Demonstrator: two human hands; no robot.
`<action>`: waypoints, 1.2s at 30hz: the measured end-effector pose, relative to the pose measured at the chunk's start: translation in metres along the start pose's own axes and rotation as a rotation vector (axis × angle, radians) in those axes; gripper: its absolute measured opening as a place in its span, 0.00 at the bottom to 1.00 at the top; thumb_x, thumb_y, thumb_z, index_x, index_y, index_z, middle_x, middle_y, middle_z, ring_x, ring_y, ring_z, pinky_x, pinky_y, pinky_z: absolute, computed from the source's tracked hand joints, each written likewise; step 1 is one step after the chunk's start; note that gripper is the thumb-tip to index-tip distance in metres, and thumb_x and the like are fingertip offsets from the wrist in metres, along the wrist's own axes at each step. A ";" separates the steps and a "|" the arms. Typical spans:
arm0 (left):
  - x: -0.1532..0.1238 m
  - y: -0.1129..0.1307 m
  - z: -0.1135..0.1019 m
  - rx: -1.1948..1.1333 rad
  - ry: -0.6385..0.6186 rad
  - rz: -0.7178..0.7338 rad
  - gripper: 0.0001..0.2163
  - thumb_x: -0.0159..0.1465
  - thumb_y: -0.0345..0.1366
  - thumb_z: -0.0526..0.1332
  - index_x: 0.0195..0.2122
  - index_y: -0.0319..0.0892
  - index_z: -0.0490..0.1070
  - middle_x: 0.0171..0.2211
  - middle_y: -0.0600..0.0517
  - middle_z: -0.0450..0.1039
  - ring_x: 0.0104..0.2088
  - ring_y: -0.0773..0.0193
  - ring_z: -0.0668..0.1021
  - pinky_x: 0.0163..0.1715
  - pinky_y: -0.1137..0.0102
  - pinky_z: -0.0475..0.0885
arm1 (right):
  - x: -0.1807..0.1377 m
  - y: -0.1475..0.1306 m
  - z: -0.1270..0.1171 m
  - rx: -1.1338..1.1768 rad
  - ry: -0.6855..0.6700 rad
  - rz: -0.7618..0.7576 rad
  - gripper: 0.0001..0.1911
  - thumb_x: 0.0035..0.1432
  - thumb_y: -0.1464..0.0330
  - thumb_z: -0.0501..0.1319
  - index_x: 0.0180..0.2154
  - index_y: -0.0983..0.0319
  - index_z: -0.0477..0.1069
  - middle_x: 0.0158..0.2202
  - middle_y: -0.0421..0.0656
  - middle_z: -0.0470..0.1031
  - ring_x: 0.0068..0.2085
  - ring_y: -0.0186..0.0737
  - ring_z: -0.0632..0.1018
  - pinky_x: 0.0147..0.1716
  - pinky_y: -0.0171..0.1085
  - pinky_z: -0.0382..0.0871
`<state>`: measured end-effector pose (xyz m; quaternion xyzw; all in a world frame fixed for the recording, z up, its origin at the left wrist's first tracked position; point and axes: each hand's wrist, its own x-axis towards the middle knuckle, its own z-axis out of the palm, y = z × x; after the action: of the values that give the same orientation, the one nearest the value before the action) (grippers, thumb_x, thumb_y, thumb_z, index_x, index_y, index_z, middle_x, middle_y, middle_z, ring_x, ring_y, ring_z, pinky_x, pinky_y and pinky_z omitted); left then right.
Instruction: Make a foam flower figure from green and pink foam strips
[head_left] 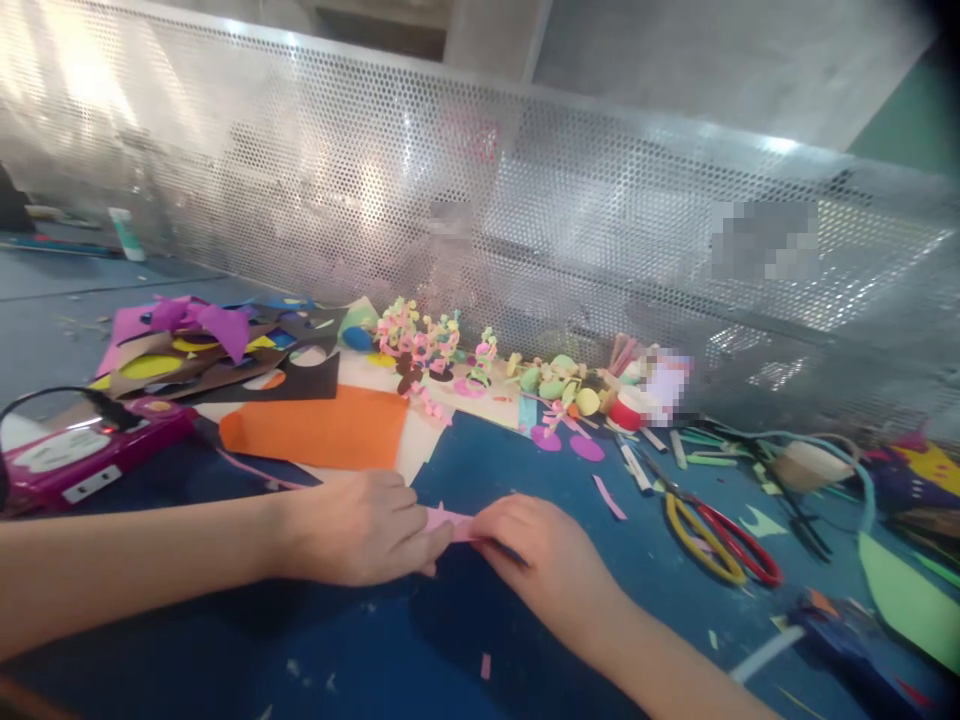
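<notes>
One pink paper strip (462, 526) is being pinched at its ends by the fingers (411, 522) of the left hand (360, 528) and right hand (544, 555), over the near middle of the blue surface (420, 650). Orange paper (322, 428) is lying beyond the left hand; scissors (721, 545) are resting to the right; small paper decorations (416, 340) are standing farther away.

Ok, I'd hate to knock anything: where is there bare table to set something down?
The blue table on the near side of the left hand, scraps aside, and the gap between right hand and scissors. Crowded: along the mesh panel, with paper pieces, and right of the scissors.
</notes>
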<state>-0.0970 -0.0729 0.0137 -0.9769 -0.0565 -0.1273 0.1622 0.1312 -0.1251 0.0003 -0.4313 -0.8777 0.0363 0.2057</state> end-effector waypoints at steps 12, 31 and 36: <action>0.003 -0.012 0.006 -0.323 -0.088 -0.301 0.12 0.65 0.38 0.49 0.45 0.45 0.67 0.43 0.49 0.70 0.43 0.61 0.71 0.42 0.69 0.66 | -0.083 0.064 -0.035 -0.207 0.036 0.108 0.12 0.59 0.70 0.52 0.41 0.57 0.73 0.42 0.41 0.76 0.45 0.40 0.75 0.46 0.42 0.70; 0.091 0.005 0.031 -0.593 -0.024 -0.264 0.08 0.62 0.37 0.54 0.33 0.42 0.71 0.33 0.51 0.70 0.38 0.63 0.70 0.39 0.71 0.65 | -0.084 0.057 -0.034 0.101 0.125 0.465 0.06 0.54 0.66 0.57 0.30 0.56 0.73 0.39 0.41 0.76 0.41 0.40 0.76 0.43 0.40 0.69; 0.087 0.002 0.033 -0.611 -0.010 -0.314 0.11 0.64 0.36 0.50 0.34 0.43 0.73 0.32 0.51 0.71 0.37 0.64 0.70 0.38 0.72 0.65 | -0.084 0.061 -0.031 0.012 0.187 0.553 0.08 0.52 0.63 0.59 0.27 0.57 0.74 0.33 0.43 0.72 0.37 0.41 0.73 0.38 0.41 0.69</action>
<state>-0.0054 -0.0578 0.0067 -0.9603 -0.1663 -0.1571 -0.1600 0.2344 -0.1553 -0.0142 -0.6546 -0.7036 0.0561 0.2706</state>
